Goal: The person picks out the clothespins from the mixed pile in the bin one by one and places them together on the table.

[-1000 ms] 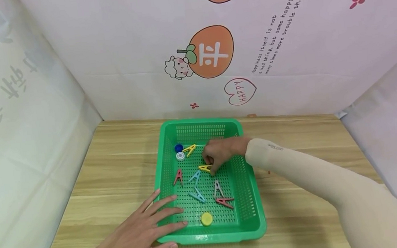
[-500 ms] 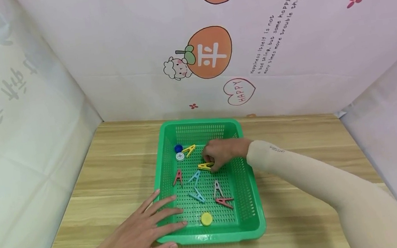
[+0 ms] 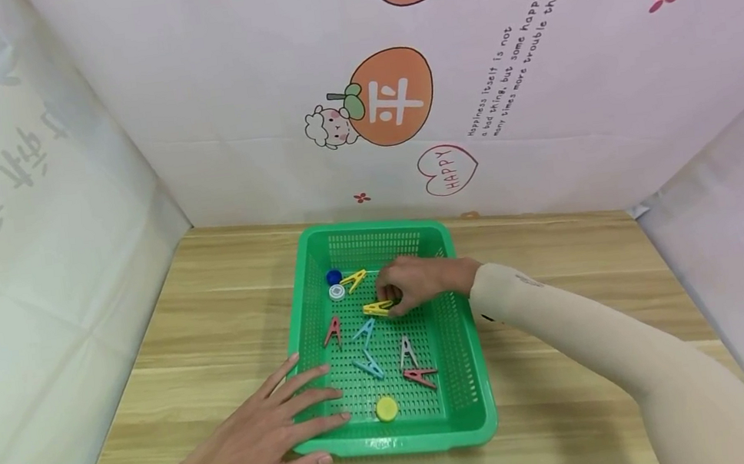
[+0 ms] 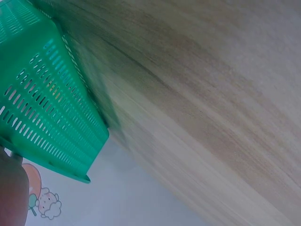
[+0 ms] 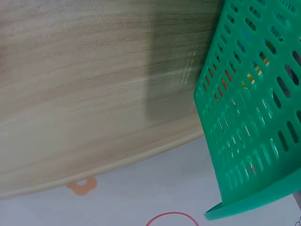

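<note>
Inside the green basket (image 3: 462, 428), my right hand (image 3: 409, 283) pinches a yellow clothespin (image 3: 376, 310) between thumb and finger. My left hand (image 3: 258, 435) lies over the basket's near left rim with its fingers spread straight. Another yellow clothespin (image 3: 355, 280) lies by a blue cap (image 3: 333, 277) and a white cap (image 3: 337, 292). Two blue clothespins (image 3: 369, 367) are in the middle, with a red clothespin (image 3: 332, 332) to their left. A grey clothespin (image 3: 407, 352) and a second red clothespin (image 3: 421, 378) lie at the right. Nearest me is a yellow cap (image 3: 386, 408).
The basket stands on a wooden table (image 3: 228, 311). Printed white cloth (image 3: 254, 177) rises behind the table and along both sides. Both wrist views mostly show the basket's slotted walls (image 5: 244, 99) and tabletop.
My right hand has shifted slightly left with the yellow clothespin, which has moved left and a little away from me. The left hand stays in place.
</note>
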`<state>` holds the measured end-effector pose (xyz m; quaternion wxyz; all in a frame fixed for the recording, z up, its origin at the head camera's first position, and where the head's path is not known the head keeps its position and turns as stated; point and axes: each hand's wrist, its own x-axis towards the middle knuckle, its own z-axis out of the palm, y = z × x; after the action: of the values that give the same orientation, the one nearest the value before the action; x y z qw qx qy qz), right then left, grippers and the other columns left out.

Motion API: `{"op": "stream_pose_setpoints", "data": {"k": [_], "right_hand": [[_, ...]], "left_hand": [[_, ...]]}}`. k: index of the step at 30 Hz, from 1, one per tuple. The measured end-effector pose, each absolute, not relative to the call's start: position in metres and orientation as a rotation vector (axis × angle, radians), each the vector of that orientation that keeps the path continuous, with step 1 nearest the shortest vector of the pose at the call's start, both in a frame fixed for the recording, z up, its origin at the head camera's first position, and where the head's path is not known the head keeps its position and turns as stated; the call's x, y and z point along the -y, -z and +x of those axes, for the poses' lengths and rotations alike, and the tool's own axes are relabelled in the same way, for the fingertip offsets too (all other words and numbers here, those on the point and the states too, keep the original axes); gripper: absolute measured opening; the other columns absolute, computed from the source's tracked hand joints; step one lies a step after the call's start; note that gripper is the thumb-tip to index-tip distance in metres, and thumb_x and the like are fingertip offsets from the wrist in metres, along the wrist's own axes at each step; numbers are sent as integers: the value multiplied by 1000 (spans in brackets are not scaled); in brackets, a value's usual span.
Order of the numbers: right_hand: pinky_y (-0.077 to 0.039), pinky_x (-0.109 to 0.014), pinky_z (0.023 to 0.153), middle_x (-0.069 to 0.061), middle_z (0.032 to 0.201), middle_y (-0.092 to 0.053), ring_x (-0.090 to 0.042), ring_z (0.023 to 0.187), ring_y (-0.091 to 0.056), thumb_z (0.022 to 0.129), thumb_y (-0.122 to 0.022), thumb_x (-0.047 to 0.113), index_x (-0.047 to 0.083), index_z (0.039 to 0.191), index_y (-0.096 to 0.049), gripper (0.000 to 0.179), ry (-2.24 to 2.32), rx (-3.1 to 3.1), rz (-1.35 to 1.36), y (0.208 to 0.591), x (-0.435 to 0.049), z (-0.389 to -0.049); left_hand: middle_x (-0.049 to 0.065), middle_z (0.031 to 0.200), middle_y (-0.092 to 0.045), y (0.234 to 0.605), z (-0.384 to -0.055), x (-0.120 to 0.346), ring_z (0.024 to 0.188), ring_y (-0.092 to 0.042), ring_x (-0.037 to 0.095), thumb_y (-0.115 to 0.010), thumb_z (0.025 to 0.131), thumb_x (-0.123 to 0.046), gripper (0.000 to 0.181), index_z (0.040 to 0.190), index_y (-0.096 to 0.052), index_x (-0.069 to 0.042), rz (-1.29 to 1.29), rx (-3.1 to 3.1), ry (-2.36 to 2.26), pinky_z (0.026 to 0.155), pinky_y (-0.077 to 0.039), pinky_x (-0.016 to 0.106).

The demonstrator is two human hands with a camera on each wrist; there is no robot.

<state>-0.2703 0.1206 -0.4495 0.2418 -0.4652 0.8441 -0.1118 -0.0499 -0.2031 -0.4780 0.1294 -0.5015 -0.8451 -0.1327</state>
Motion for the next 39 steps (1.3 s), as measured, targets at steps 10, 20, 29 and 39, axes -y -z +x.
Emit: {"op": "stream_pose_setpoints", "data": {"k": [10,20,29,39], "right_hand": [[-59,-23,81,3,104,-72,-6,89,-63,97,-82,28,14,115,-80,23,389,-2357,-1313,445,-127,-268],[-64,-32,81,-3,104,-73,-20,92,-70,97,-82,25,10,116,-82,24,524,-2390,-1384,428,-140,-258],[-66,-35,81,-7,105,-73,-22,92,-70,97,-80,24,9,118,-83,25,619,-2443,-1395,424,-155,-254],[-66,-42,84,-6,107,-72,-29,95,-71,97,-79,26,7,118,-83,28,710,-2511,-1320,417,-174,-247]], "left_hand": [[-8,147,-67,478,-50,203,156,-47,28,-68,104,-55,44,143,-72,-35,-1456,2461,391,141,-5,50],[-8,148,-67,477,-51,203,156,-46,29,-62,107,-57,44,143,-72,-35,-1453,2465,383,141,-4,49],[-8,148,-67,478,-51,203,156,-46,29,-65,105,-57,46,144,-71,-35,-1453,2473,389,141,-4,50],[-7,150,-66,479,-50,202,158,-44,28,-72,100,-56,50,145,-71,-35,-1452,2498,403,140,-6,52]]}}
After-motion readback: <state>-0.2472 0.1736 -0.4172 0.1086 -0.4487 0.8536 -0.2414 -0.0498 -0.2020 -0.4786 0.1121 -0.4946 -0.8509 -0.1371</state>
